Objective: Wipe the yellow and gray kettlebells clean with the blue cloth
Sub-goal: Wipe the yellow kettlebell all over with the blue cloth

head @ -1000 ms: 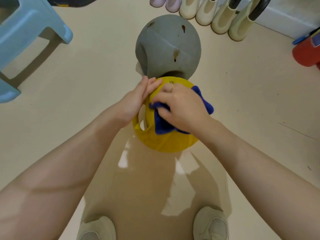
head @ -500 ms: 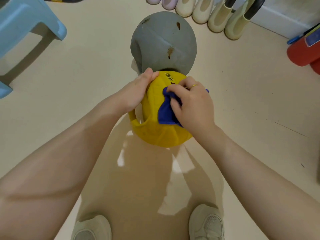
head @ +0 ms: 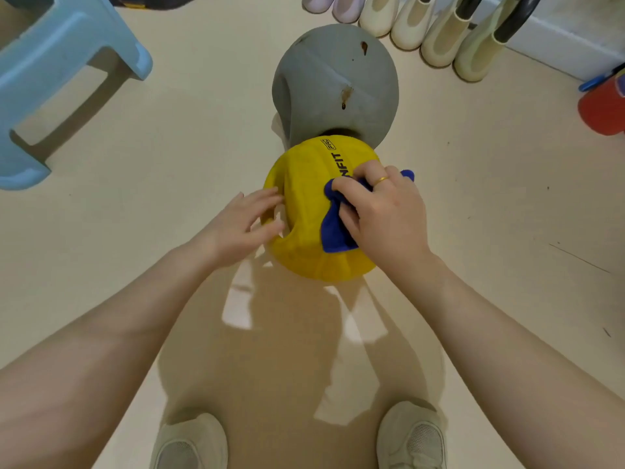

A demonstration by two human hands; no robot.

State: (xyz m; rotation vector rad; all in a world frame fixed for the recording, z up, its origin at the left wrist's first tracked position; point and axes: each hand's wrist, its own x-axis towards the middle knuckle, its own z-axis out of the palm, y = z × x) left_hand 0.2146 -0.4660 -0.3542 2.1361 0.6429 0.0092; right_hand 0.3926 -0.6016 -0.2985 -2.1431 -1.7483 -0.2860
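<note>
Kettlebells are set on the beige floor (head: 490,204), w/ the yellow kettlebell (head: 304,211) nearer the person and the gray kettlebell (head: 334,79) just behind it; whether the two touch can't be told. Yellow one is lying tilted, black lettering shown on its upper face, handle opening turned toward the left. Blue cloth (head: 333,228) is bunched and pressed onto the yellow body by the right hand (head: 382,214), fingers curled round the fabric; a gold ring (head: 383,180) is worn on one finger. Cloth tail is seen hanging below the thumb, a small bit also poking out past the knuckles on the far side. Left hand (head: 241,221) is held flat, fingers straight and spread, tips laid against the yellow handle side; nothing is gripped by it. Gray kettlebell is marked w/ brown stains on top & near its lower front. Both forearms are stretched forward from the bottom corners. Two pale shoes (head: 189,441) are seen at the bottom edge. Further out: a light blue stool (head: 67,55) at upper left, a row of cream boots (head: 439,32) along the top, a red container (head: 602,106) at the right edge.
</note>
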